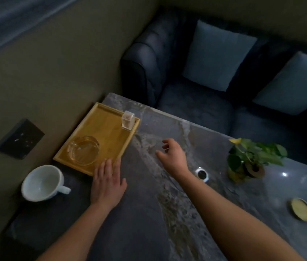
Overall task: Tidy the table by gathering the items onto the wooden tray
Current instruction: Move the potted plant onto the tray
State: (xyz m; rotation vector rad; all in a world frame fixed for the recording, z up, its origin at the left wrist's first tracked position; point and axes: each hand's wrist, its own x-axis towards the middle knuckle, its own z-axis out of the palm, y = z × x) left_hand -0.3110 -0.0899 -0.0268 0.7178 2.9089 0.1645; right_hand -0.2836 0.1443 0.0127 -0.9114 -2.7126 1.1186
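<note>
Left hand (108,182): flat, fingers together and extended, holding nothing. Palm down on table, fingertips lying over near corner of wooden tray (109,125). Reads as bracing the tray.

Right hand (171,154): loosely open, fingers curled a little, holding nothing. Hovers over bare tabletop just right of tray, clear of everything. Some motion blur.

Wooden tray: rectangular, low rim, far-left part of table (149,213) by the wall. Contents, 2 items:
- Glass ashtray (83,150), near end, just beyond left fingertips.
- Small clear toothpick holder (127,120), upright, far right corner, against the rim.

Items off tray:
- White mug (42,182): empty, handle toward left hand, just beside tray's near-left edge, close to table edge.
- Potted plant (250,161): small, green leaves, one yellow; well to the right of right hand.
- Round brass-coloured coaster or lid (301,209): far right; too blurred to say which.
- Metal-ringed hole (201,173) in tabletop, by right forearm: fixed fitting, prob. not for gathering.

Status (est.): part done; mug, plant, disc left.

Risks:
- Mug sits near table edge; careless grab at the handle could push it off.
- Toothpick holder tall and narrow; a nudge to the tray, or an item set in beside it, could tip it.
- Ashtray glass; mug put down hard beside it could chip it.
- Plant top-heavy w/ leaves; one-hand lift may tilt it.
</note>
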